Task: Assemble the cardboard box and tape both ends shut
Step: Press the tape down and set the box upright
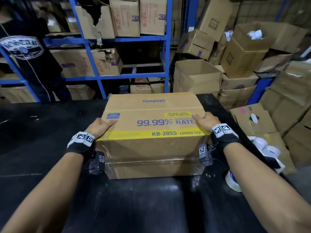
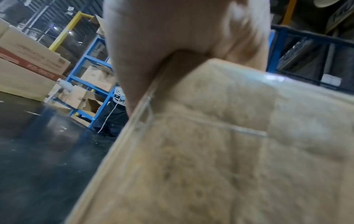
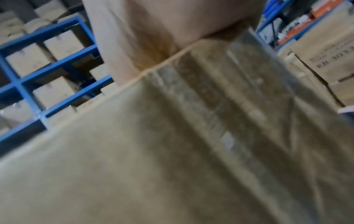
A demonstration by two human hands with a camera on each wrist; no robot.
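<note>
your left hand [image 1: 99, 126] and right hand [image 1: 205, 119] grip the box [image 1: 151, 145] by its sides; tape roll [image 1: 233, 181] beside your right arm, open carton [image 1: 196, 76] behind.

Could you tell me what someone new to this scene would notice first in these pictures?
The printed cardboard box in the middle of the black table, with clear tape shining across its near face. The left hand and right hand grip its two upper corners. A tape roll lies at the table's right edge, and blue shelving packed with cartons stands behind.
</note>
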